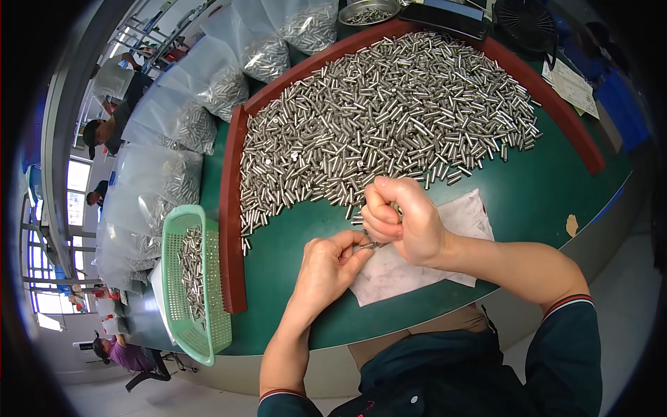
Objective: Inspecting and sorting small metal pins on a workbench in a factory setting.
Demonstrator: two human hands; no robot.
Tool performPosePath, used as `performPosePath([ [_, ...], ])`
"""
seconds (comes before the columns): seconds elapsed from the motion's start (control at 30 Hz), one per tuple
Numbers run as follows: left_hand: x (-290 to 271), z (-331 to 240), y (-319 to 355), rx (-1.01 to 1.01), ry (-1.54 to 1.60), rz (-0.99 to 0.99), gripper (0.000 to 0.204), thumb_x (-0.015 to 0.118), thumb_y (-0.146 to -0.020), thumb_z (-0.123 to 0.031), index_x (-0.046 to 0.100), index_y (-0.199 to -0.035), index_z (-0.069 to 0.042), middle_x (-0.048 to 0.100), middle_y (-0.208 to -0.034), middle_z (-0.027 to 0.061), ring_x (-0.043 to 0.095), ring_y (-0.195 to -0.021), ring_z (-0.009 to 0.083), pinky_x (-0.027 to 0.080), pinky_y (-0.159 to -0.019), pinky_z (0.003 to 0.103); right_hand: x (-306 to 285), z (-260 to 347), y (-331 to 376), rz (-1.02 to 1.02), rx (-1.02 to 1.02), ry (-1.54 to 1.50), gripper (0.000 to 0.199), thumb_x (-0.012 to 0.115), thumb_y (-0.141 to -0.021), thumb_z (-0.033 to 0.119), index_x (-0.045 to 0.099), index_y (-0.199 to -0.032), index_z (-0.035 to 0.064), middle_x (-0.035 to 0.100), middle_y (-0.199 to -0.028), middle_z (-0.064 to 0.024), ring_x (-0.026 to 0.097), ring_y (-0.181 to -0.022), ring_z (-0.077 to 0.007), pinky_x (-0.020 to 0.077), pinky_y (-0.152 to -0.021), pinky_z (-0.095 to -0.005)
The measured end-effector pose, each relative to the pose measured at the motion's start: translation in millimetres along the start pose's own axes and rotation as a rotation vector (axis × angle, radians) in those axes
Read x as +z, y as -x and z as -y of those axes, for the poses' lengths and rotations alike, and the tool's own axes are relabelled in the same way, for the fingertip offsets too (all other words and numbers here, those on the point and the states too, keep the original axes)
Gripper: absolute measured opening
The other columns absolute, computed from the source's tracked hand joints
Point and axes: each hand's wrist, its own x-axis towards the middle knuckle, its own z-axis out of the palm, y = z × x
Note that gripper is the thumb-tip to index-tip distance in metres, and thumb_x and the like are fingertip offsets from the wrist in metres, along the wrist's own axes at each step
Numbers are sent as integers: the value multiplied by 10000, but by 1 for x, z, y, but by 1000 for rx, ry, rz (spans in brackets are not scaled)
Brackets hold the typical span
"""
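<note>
My left hand [325,270] is closed in a pinch, thumb and forefinger on a small metal pin [371,245]. Right beside it, my right hand [410,221] is curled into a fist, its lower fingers close to the pin's tip. What the right fist holds, if anything, is hidden by its fingers. Beneath both hands lies a stained white cloth [389,276] on the green tabletop [278,257]. Just beyond them spreads a large heap of short, shiny metal pins [375,111].
Dark red wooden strips [233,208] border the heap. At the left stands a green plastic basket [221,333] with pins inside. Clear bags of pins [226,87] line the far left edge. A metal bowl [372,12], a phone [445,21] and papers [573,87] lie at the back.
</note>
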Motion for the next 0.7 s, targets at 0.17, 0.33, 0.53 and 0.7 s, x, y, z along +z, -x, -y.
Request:
performPosePath([
  [0.17,0,-1,0,-29,8,-3,128,645,-695,-56,612,-803,4,361,-432,50,329,-375,131,313,-403,293,3,-3,2,7,-29,55,394,304,-872,262,271,-510,108,250,-426,34,185,-409,-68,172,-407,-233],
  [0.33,2,1,-1,-6,3,-6,123,645,-688,-55,613,-790,5,375,-430,69,343,-367,161,322,-407,307,9,-6,6,-8,-131,202,364,340,-844,228,263,-513,97,244,-449,28,212,-435,-71,195,-432,-234],
  [0.53,-2,-3,-2,-2,-45,4,124,634,-698,-72,597,-788,5,407,-442,89,393,-370,198,337,-408,321,11,-8,4,-62,-163,230,355,335,-840,212,264,-512,94,246,-451,26,211,-435,-73,200,-435,-234],
  [0.7,-2,0,2,58,-16,-69,112,601,-742,-92,549,-777,1,421,-477,51,388,-403,140,333,-414,282,12,-4,3,-82,-98,176,340,330,-825,199,259,-510,96,240,-442,28,193,-420,-72,181,-415,-242],
])
